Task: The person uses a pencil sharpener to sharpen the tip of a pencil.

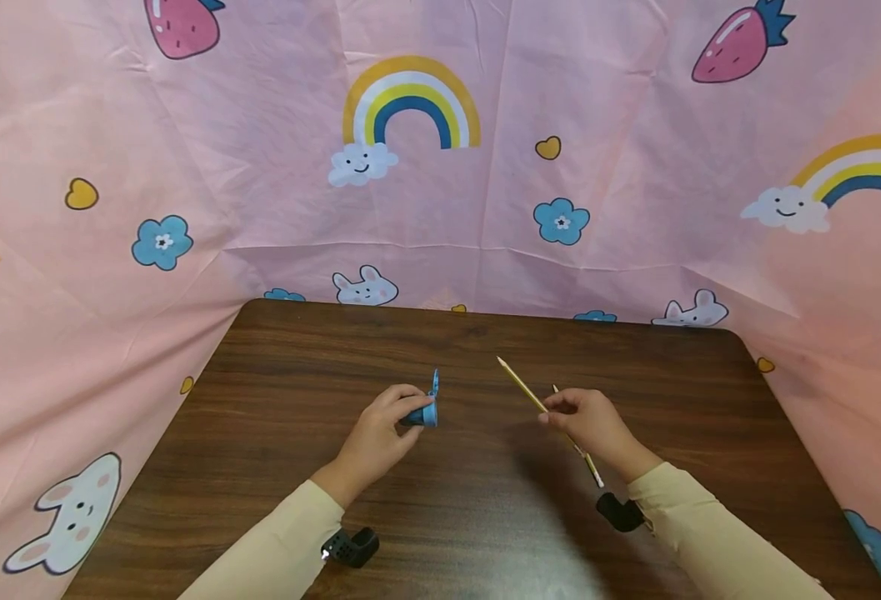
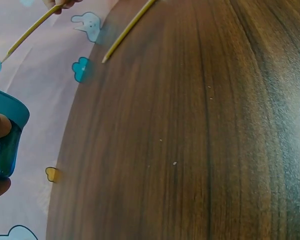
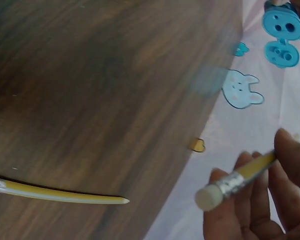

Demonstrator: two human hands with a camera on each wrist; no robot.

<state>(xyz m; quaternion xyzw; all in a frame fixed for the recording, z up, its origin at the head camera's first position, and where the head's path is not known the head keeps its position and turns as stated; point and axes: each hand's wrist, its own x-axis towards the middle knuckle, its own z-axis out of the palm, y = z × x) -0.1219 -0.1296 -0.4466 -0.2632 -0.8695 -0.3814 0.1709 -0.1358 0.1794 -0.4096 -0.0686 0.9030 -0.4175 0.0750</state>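
Observation:
My left hand (image 1: 380, 425) grips a blue pencil sharpener (image 1: 428, 414) with a see-through body, above the table. Its lid (image 3: 281, 54) is flipped up, and the right wrist view shows holes of different sizes in its top. Over to the right, my right hand (image 1: 590, 421) pinches a yellow pencil (image 1: 518, 381) between thumb and fingers. The pencil's point is toward the sharpener side, apart from it, and its white eraser (image 3: 209, 198) faces back toward the wrist. A second yellow pencil (image 3: 65, 195) lies on the table below the right hand.
The dark wood-grain table (image 1: 297, 350) has rounded far corners. A pink printed cloth (image 1: 425, 208) hangs behind it and along both sides. Black wrist devices (image 1: 353, 547) sit at both cuffs. Small pale specks (image 2: 174, 163) lie on the wood.

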